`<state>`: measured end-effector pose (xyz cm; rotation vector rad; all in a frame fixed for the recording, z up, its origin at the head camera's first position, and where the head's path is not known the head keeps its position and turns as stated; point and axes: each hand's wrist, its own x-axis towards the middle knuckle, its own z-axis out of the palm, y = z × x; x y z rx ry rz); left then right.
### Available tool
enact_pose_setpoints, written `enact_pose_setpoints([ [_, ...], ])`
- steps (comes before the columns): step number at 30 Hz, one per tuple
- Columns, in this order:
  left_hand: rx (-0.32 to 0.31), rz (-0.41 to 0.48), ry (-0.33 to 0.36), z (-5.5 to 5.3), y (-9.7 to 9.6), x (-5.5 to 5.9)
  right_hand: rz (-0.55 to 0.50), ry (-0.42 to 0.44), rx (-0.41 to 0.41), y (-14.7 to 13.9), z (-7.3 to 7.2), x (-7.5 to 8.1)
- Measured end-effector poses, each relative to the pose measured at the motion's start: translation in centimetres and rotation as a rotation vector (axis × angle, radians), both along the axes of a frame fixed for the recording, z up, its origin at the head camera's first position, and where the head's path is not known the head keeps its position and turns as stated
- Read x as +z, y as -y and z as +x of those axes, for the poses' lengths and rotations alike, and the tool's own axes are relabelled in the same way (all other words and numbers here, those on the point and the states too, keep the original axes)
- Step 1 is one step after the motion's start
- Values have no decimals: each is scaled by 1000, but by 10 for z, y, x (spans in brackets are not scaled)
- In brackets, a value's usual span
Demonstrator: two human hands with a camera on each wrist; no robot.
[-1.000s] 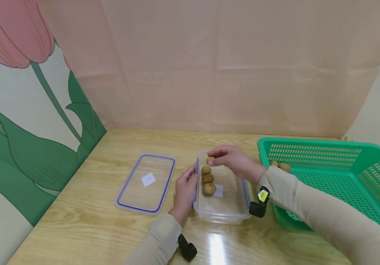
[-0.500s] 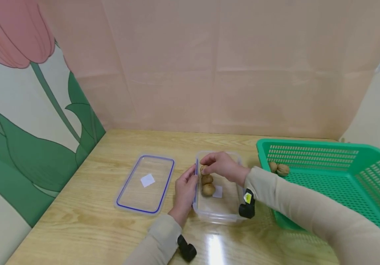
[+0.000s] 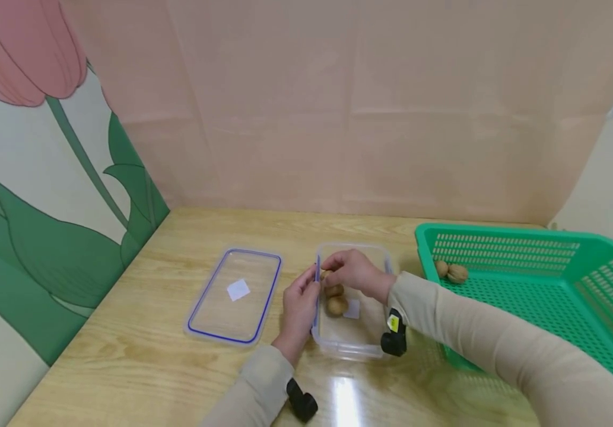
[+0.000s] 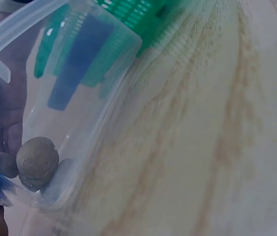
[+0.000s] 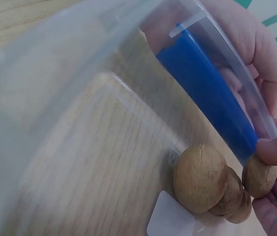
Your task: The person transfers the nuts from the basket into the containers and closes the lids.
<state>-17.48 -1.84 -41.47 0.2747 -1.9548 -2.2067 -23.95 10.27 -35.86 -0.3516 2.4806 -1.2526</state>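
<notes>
A clear plastic box with blue clips stands mid-table, a row of walnuts along its left wall. My right hand is inside it, pinching a walnut between thumb and fingers, close beside the row's far end. In the right wrist view the row shows a large walnut in front and smaller ones partly hidden behind. My left hand holds the box's left side from outside, by the blue clip; its fingertips are partly hidden. In the left wrist view walnuts show through the box wall.
A clear lid with a blue seal and a white paper square lies left of the box. At right stands a green basket, two walnuts visible in its far left corner. Another white square shows at the box's bottom.
My right hand has moved left and slightly nearer with its walnut, down to the row, now covering the row's far end. My left hand has stayed at the box's side.
</notes>
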Motion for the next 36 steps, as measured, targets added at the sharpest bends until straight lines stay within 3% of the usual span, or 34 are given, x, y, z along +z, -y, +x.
enact_pose_setpoints([
  [11,4,13,-22,-2,-1,-1,-4,-20,-35,-4,-2,6],
  [19,15,-6,-31,1,-1,1,-116,-11,-73,-18,-6,36],
  [27,19,-12,-40,1,-2,-1,-191,16,-103,-62,-4,71],
  [32,29,-24,-34,1,-2,-1,-229,12,-79,-95,-3,76],
  [36,23,-19,-28,2,-1,1,-186,-1,-87,-118,-3,74],
])
